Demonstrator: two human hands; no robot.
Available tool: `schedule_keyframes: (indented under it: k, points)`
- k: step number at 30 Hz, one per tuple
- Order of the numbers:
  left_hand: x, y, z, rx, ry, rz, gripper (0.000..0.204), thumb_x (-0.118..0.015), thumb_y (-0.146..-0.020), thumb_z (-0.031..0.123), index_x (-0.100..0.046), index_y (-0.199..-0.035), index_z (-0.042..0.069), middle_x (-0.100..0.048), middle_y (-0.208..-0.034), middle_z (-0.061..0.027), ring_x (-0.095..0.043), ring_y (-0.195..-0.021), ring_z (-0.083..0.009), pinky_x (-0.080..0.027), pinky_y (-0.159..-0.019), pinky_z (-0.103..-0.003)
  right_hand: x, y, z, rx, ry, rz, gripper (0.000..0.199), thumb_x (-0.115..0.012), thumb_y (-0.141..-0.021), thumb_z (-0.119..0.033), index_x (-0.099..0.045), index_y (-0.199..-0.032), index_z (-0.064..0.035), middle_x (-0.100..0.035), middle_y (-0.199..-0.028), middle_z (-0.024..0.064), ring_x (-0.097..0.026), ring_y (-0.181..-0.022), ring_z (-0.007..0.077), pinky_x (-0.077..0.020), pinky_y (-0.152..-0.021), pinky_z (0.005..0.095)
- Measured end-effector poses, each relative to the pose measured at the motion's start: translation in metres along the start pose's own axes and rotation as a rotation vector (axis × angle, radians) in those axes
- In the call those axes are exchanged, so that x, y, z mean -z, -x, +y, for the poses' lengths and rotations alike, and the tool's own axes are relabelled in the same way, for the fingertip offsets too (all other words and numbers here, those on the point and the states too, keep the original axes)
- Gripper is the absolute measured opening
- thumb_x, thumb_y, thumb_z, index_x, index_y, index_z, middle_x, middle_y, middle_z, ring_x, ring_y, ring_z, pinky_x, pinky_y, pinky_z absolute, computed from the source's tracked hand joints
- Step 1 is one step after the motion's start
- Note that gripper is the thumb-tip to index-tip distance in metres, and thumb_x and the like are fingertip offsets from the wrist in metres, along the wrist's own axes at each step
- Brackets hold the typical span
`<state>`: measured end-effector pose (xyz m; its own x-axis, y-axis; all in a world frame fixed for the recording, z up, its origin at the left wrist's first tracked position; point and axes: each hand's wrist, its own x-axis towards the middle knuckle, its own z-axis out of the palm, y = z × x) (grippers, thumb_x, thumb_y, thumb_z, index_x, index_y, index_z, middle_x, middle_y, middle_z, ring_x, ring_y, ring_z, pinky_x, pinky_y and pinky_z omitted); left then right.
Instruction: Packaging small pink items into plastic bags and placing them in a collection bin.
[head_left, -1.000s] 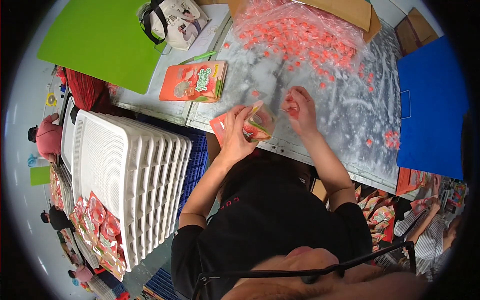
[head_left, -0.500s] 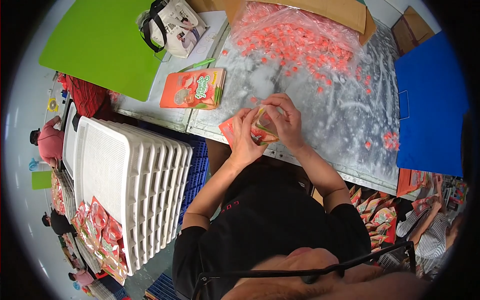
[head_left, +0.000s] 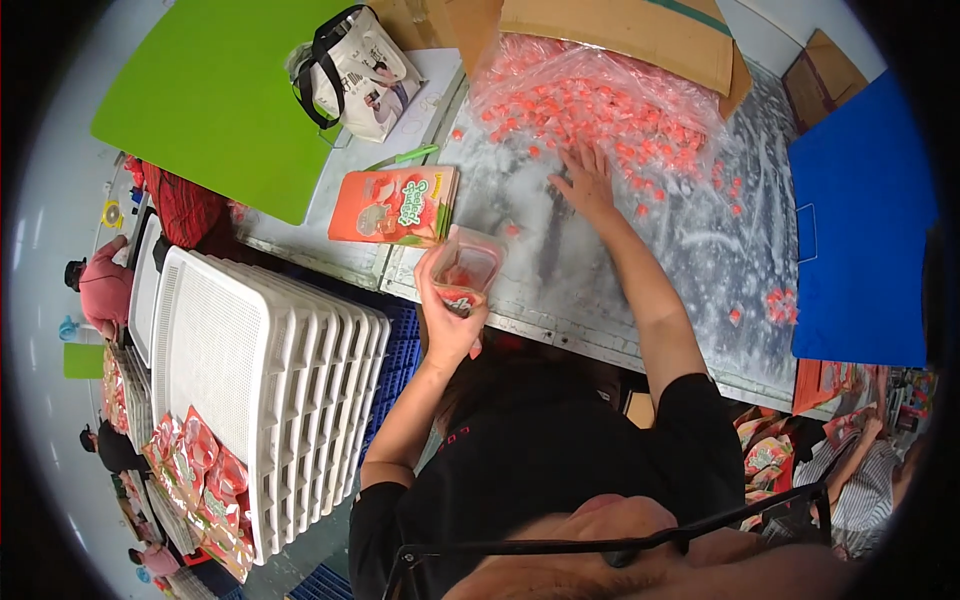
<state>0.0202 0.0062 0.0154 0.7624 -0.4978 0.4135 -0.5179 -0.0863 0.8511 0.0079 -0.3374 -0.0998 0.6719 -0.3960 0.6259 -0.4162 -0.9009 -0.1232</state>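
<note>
My left hand point(head_left: 447, 322) grips a red printed pouch point(head_left: 472, 258) near the table's front edge. The pouch's mouth gapes and its pale inside shows, with something reddish in it. Farther out, my right hand point(head_left: 588, 186) lies over the table with its fingers spread, at the near edge of a heap of small red wrapped pieces point(head_left: 650, 140), likely candies. Nothing shows in its grasp, though the fingertips are close against the pieces. A stack of flat red pouches point(head_left: 390, 203) lies just beyond my left hand.
The heap spills from a clear plastic bag in a cardboard box point(head_left: 620, 40). A green-handled knife point(head_left: 410, 156) and a white tote bag point(head_left: 372, 85) are at the back left. Green point(head_left: 220, 100) and blue point(head_left: 865, 230) boards flank the metal table. White trays point(head_left: 270, 370) are stacked at left.
My right hand has left the pouch and moved out to the heap, its fingers now spread. My left hand has shifted left with the pouch, whose mouth is now wide open.
</note>
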Motion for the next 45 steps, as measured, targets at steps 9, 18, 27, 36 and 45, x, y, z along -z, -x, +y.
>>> schedule_keyframes:
  k: [9,18,27,36,45]
  points:
    - [0.027,0.014,-0.017,0.142,0.032,0.050,0.079,-0.070,-0.064,-0.001,-0.040,-0.136,0.000,-0.042,-0.132,-0.0164,-0.043,-0.126,-0.0323,-0.033,-0.110,-0.041,0.008,0.036,-0.036,-0.033,-0.473,-0.394,0.050,-0.054,-0.094,-0.047,-0.058,-0.134,-0.0171,-0.054,-0.138,0.0053,-0.046,-0.128,0.0250,-0.0299,-0.112,0.0448]
    - [0.037,0.026,-0.024,0.233,0.083,0.087,0.076,-0.074,-0.067,0.001,-0.040,-0.136,0.000,-0.041,-0.130,-0.0156,-0.044,-0.124,-0.0300,-0.035,-0.108,-0.039,0.036,0.045,-0.007,-0.663,-1.405,-0.297,0.051,-0.034,-0.105,-0.038,-0.053,-0.138,-0.0042,-0.051,-0.144,0.0105,-0.046,-0.133,0.0224,-0.0345,-0.111,0.0374]
    - [0.034,0.025,-0.017,0.240,0.079,0.065,0.076,-0.075,-0.068,0.002,-0.040,-0.136,-0.001,-0.041,-0.132,-0.0160,-0.044,-0.125,-0.0304,-0.035,-0.108,-0.040,-0.003,0.028,0.027,-0.087,-0.488,-0.210,0.036,-0.047,-0.100,-0.028,-0.066,-0.119,-0.0040,-0.062,-0.125,0.0161,-0.054,-0.120,0.0340,-0.0407,-0.103,0.0423]
    - [0.032,0.021,-0.019,0.209,0.082,0.064,0.072,-0.073,-0.068,0.002,-0.043,-0.133,-0.001,-0.042,-0.130,-0.0159,-0.044,-0.125,-0.0308,-0.035,-0.108,-0.039,0.068,0.060,-0.060,0.165,-0.257,-0.302,0.060,-0.067,-0.085,-0.046,-0.056,-0.137,-0.0184,-0.048,-0.144,0.0086,-0.038,-0.135,0.0359,-0.0295,-0.109,0.0626]
    - [0.029,0.016,-0.010,0.128,0.031,0.068,0.074,-0.070,-0.063,0.000,-0.044,-0.133,0.000,-0.043,-0.130,-0.0171,-0.044,-0.124,-0.0342,-0.037,-0.107,-0.041,0.023,0.069,-0.069,0.386,-0.596,-0.426,0.055,-0.073,-0.078,-0.046,-0.063,-0.127,-0.0232,-0.043,-0.144,0.0069,-0.036,-0.134,0.0351,-0.0293,-0.108,0.0627]
